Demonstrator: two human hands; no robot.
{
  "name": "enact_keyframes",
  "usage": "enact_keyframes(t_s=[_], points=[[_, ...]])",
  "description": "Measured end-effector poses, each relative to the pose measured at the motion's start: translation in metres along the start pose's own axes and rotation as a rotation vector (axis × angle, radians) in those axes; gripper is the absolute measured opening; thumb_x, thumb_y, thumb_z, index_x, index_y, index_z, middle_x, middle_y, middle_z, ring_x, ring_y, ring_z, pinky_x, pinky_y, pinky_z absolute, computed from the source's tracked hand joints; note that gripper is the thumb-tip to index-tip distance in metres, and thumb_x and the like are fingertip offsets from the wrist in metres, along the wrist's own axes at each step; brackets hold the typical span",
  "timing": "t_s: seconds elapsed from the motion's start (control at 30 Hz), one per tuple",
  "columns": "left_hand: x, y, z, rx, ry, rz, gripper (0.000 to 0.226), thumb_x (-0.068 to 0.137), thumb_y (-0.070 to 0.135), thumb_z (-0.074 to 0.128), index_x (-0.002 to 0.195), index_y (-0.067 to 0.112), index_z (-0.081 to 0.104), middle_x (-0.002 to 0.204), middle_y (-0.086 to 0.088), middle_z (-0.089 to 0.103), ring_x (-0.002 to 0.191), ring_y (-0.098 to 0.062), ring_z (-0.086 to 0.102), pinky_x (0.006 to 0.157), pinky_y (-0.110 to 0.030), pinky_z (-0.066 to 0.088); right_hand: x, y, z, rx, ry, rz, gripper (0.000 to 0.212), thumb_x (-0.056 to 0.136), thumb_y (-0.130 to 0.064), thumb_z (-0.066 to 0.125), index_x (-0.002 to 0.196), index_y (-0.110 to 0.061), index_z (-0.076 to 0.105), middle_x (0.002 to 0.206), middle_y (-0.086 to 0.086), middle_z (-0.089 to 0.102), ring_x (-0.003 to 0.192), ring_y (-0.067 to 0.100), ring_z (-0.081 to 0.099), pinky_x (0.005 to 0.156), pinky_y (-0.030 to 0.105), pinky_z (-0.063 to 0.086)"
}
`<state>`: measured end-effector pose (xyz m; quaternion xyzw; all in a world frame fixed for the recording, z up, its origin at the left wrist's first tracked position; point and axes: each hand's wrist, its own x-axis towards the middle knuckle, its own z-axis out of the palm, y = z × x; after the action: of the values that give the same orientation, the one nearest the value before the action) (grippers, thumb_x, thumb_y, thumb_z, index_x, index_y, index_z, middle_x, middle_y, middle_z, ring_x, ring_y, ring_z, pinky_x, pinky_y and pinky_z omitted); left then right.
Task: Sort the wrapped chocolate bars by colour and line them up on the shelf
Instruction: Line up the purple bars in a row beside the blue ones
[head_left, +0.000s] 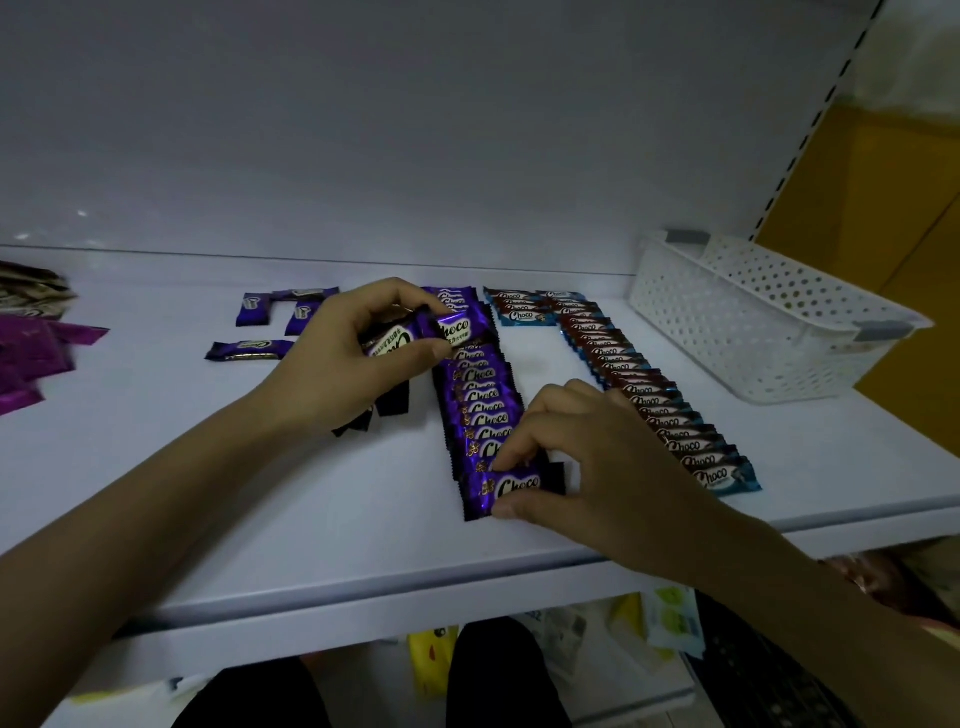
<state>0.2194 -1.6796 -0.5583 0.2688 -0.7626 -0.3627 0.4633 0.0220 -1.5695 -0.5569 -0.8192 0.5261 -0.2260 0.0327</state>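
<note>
The right hand (597, 457) pinches the front purple bar (511, 491), its long axis left-to-right, at the near end of the purple row (480, 395) on the shelf (260, 493). The left hand (353, 353) grips a clutch of bars (415, 332) above the row's far part.

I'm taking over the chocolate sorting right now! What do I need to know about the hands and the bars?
Left hand: grips a small bunch of purple bars above the far part of the purple row.
Right hand: pinches the front purple bar at the row's near end.
Done: the blue-edged row is lined up to the right, near the white basket.
Left: lay down the held bars, then add the loose purple bars at the back left. The magenta wrappers at the far left look unsorted.
</note>
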Motion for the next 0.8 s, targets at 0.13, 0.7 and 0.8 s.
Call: enact_keyframes(t_s=[0.13,0.7,0.8], points=[[-0.001,0.001,0.001,0.009,-0.003,-0.005,0.022,0.08,0.016,0.069,0.101,0.012,0.066,0.09,0.011,0.071,0.08,0.002,0.066,0.065,-0.008,0.047,0.001,0.001,0.005,0.03,0.025,-0.008,0.03,0.069,-0.044,0.073,0.091,-0.024,0.069,0.09,-0.014,0.056,0.09,0.006,0.05,0.079,0.025,0.033],[0.001,-0.003,-0.009,-0.052,-0.095,-0.107,0.017,0.081,0.016,0.069,0.097,0.021,0.067,0.065,0.01,0.068,0.05,-0.002,0.055,0.048,-0.013,0.043,0.066,0.014,-0.007,0.905,0.118,0.398,0.008,0.085,-0.007,0.066,0.083,-0.015,0.066,0.071,-0.005,0.071,0.063,0.003,0.066,0.054,0.012,0.046],[0.001,-0.006,-0.008,-0.012,-0.115,-0.095,0.012,0.084,0.005,0.068,0.093,0.013,0.068,0.07,0.014,0.069,0.056,0.001,0.06,0.053,-0.009,0.044,0.063,0.015,-0.006,0.902,0.091,0.349,0.015,0.081,-0.003,0.069,0.088,-0.017,0.066,0.073,-0.001,0.072,0.066,0.008,0.068,0.058,0.014,0.05]])
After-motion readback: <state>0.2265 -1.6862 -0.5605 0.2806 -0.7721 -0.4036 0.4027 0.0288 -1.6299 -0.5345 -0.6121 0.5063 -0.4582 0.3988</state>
